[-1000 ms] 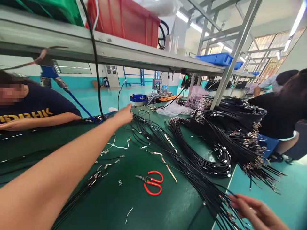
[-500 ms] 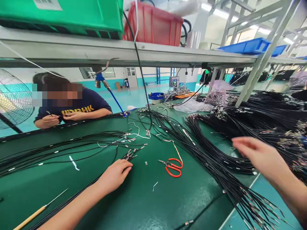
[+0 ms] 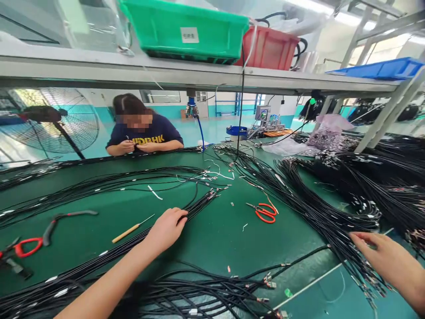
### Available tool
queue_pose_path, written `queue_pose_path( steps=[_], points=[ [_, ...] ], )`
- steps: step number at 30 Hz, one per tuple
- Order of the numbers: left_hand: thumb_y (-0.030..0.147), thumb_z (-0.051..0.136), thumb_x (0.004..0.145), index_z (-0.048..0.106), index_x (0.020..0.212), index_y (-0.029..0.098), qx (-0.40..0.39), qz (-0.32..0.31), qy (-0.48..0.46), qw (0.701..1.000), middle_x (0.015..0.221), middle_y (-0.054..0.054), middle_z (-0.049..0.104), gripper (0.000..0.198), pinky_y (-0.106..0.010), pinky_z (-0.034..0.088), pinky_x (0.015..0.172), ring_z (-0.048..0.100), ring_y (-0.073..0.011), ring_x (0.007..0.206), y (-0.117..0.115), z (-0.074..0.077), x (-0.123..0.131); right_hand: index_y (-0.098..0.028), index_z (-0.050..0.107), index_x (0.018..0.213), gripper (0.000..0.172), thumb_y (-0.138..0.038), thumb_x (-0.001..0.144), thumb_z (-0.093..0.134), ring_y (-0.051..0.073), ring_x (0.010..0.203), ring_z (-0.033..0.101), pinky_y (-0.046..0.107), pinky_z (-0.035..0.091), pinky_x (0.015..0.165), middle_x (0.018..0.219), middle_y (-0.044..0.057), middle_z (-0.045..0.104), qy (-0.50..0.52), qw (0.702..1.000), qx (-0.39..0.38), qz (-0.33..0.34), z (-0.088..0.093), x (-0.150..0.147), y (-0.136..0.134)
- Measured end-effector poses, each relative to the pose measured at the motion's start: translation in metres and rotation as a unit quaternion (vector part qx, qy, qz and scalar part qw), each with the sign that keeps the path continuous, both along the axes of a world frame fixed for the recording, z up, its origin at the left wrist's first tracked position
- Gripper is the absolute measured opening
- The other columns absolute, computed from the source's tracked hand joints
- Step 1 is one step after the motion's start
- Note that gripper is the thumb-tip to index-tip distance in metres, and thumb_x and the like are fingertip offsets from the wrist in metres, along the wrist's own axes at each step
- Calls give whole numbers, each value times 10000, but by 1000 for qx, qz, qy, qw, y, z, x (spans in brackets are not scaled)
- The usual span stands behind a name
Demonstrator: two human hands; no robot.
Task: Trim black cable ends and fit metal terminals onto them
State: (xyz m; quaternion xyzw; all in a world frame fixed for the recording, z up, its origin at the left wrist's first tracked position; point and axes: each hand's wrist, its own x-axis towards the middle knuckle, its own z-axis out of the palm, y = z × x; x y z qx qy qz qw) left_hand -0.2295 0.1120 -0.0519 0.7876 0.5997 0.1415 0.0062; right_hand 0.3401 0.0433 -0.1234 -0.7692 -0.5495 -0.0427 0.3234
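Note:
My left hand lies on a bundle of black cables running across the green bench mat, fingers curled over the strands. My right hand reaches to the right edge of the bench, fingers touching a thick sheaf of black cables with metal terminals. Whether it grips any strand is hidden. Red-handled scissors lie between the two hands.
A wooden-handled pick lies left of my left hand. Red-handled pliers sit at far left. Heaps of coiled black cables fill the right. A seated person works across the bench. Green, red and blue bins stand on the overhead shelf.
The view has swung left and down. My left hand drew back from far across the bench to the near cable bundle. My right hand dropped onto the right sheaf.

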Motion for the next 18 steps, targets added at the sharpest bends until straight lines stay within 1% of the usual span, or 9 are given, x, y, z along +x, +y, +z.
queue_pose_path(
  steps=[2,4,6,7,8,10,13,15,18],
  points=[
    [217,411,893,657,1044,169,0,2,5,1000,1013,-78,674,293,-365,457,901,588,-222,977,2,0,4,-319,689,648,176,-441,633,562,380,904,632,488,450,799,918,145,690,-24,999,37,27,12,-15,4],
    [206,410,907,663,1008,164,-2,-4,9,1000,983,-82,672,276,-366,458,892,584,-219,970,8,-1,11,-303,690,706,201,-428,667,537,374,1003,595,484,407,905,1000,151,669,5,997,62,56,37,-51,10],
    [215,433,919,661,959,157,-11,-20,14,1000,952,-74,667,238,-377,464,879,587,-208,962,17,-5,21,-302,695,826,229,-446,700,569,343,958,617,467,426,895,993,103,687,124,985,-31,117,57,-108,21],
    [234,459,919,651,953,151,-18,-30,17,999,957,-68,660,212,-387,470,871,591,-201,956,22,-8,27,-284,692,891,260,-446,723,577,333,965,614,462,427,895,1013,98,686,194,960,-91,178,63,-140,28],
    [257,487,915,637,968,147,-25,-38,20,999,981,-65,652,194,-399,477,862,596,-197,953,29,-12,33,-275,692,902,268,-456,752,564,295,915,634,416,461,857,964,75,700,218,940,-126,230,65,-172,38],
    [300,533,898,604,1039,144,-36,-48,23,998,1062,-71,625,222,-419,492,845,600,-198,959,42,-20,46,-224,690,843,231,-407,803,554,235,773,651,345,503,727,836,60,709,258,895,-199,305,61,-233,62],
    [309,549,890,573,1115,148,-44,-40,20,998,1137,-90,593,279,-423,503,836,595,-210,980,60,-31,62,-173,671,762,160,-290,832,587,160,665,628,272,495,633,757,45,694,289,864,-247,330,46,-297,108],
    [308,551,888,569,1121,147,-47,-31,10,998,1139,-90,591,284,-423,504,832,594,-212,982,69,-35,67,-141,647,773,153,-248,863,586,127,618,603,256,489,598,730,29,668,313,855,-265,317,39,-319,135],
    [294,544,890,599,1032,142,-51,-28,-21,998,1086,-78,607,216,-426,487,845,588,-207,977,75,-37,68,-118,619,815,170,-259,901,575,104,607,583,251,495,593,731,1,630,360,847,-265,289,33,-327,159]
  ],
)
